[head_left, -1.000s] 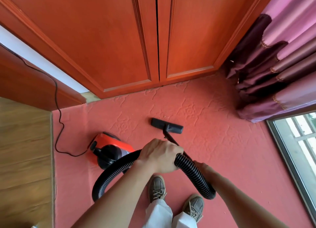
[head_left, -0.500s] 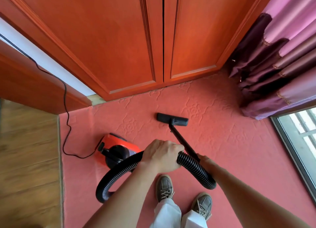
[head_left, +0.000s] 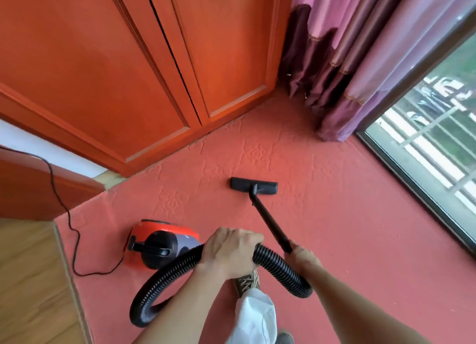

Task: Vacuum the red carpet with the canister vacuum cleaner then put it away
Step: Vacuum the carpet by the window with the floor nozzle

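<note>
While the canister vacuum (head_left: 159, 243) sits on the red carpet (head_left: 347, 227) at left, probably light enough to drag, the left hand (head_left: 231, 252) clenches its fingers (head_left: 253, 238) round the bendy ribbed hose (head_left: 280, 269). Next over, the stiff wand (head_left: 268, 217) is grasped at its near end by the right hand (head_left: 304, 256), the sensible hold for steering the floor head (head_left: 253, 186).

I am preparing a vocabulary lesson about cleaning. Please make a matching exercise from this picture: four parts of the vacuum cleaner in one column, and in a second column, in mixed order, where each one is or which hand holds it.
Column 1
1. floor nozzle
2. wand
3. corrugated hose
4. red canister

Column 2
A. gripped by the left hand
B. sitting on the red carpet near the wood floor
C. gripped at its near end by the right hand
D. flat on the carpet in front of the wardrobe doors

Pairs: 1-D, 2-C, 3-A, 4-B
</note>
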Demonstrator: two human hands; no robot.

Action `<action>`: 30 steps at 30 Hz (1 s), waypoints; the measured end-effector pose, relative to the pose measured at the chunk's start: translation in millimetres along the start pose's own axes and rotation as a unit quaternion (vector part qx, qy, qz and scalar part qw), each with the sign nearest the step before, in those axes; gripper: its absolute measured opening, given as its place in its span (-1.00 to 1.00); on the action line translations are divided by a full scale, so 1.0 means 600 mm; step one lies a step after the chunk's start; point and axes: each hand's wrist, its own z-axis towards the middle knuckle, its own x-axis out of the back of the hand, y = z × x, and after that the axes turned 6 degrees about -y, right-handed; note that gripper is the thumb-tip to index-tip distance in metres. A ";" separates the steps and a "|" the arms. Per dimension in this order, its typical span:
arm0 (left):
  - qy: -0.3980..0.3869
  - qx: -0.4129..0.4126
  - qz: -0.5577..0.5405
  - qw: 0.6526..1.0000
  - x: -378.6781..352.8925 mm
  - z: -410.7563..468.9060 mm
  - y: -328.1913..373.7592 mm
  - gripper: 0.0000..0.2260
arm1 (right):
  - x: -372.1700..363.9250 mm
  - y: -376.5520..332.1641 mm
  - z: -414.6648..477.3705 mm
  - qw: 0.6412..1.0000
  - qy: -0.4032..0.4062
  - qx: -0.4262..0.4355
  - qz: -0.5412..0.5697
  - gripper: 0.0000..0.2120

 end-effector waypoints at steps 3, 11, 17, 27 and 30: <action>-0.026 -0.035 0.002 0.999 -0.010 0.003 0.084 -0.83 | -0.008 0.089 -0.035 0.999 -0.002 -0.039 0.037 -0.54; -0.083 -0.139 0.046 0.986 -0.079 -0.014 0.278 -0.85 | -0.058 0.327 -0.136 0.971 0.042 -0.180 0.151 -0.53; -0.132 -0.203 0.074 0.967 -0.161 -0.045 0.331 -0.84 | -0.164 0.424 -0.189 0.928 0.050 -0.246 0.277 -0.51; -0.205 -0.308 0.152 0.916 -0.152 -0.077 0.414 -0.81 | -0.299 0.449 -0.291 0.890 0.063 -0.248 0.378 -0.62; -0.193 -0.330 0.157 0.911 -0.147 -0.061 0.440 -0.83 | -0.301 0.466 -0.294 0.868 0.046 -0.273 0.412 -0.56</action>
